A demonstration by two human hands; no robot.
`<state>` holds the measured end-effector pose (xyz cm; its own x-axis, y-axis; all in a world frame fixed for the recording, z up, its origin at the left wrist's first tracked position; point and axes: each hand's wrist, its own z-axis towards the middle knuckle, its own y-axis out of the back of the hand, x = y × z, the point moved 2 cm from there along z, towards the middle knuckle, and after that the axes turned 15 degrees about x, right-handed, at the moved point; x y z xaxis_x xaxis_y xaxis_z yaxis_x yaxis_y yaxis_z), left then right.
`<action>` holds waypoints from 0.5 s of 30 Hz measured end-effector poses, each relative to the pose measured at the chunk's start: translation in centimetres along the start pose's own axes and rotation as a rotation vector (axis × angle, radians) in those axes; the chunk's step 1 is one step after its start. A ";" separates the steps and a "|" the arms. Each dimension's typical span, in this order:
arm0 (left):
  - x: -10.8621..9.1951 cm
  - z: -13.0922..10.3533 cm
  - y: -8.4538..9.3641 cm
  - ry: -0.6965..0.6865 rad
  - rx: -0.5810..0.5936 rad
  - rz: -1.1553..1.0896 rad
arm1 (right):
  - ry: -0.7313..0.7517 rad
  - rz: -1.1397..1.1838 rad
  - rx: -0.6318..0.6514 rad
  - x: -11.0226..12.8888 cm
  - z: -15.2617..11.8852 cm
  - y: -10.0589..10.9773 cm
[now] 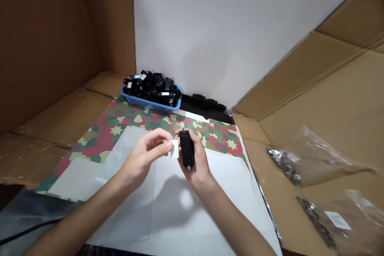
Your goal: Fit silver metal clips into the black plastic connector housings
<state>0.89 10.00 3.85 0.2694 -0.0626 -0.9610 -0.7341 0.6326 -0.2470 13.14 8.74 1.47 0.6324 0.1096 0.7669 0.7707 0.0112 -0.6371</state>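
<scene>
Between thumb and forefinger, my left hand [148, 154] pinches a small white label [175, 149], held just left of the black device in the other hand. My right hand [200, 164] is closed round that slim black plastic device [187, 148], which stands roughly upright with a short metal tip at its lower end; its exact kind is not clear. Both hands are above white paper sheets [222, 192]. Farther back, a blue basket [147, 103] is heaped with similar black pieces [157, 84], several bearing white labels.
A camouflage-patterned sheet [132, 118] covers the table under the paper. More black parts [208, 102] lie by the back wall. On the cardboard at right rest two clear bags [312, 160] of small metal pieces. A black cable [30, 230] runs at lower left.
</scene>
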 end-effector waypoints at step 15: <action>-0.7 -0.9 -2.6 -0.045 -0.009 0.256 | 0.224 -0.027 0.017 -0.3 -2.1 -1.1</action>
<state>2.08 7.71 5.12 0.1016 0.1330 -0.9859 -0.7871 0.6168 0.0021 12.23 6.60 2.09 0.6150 -0.1145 0.7802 0.7870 0.0276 -0.6163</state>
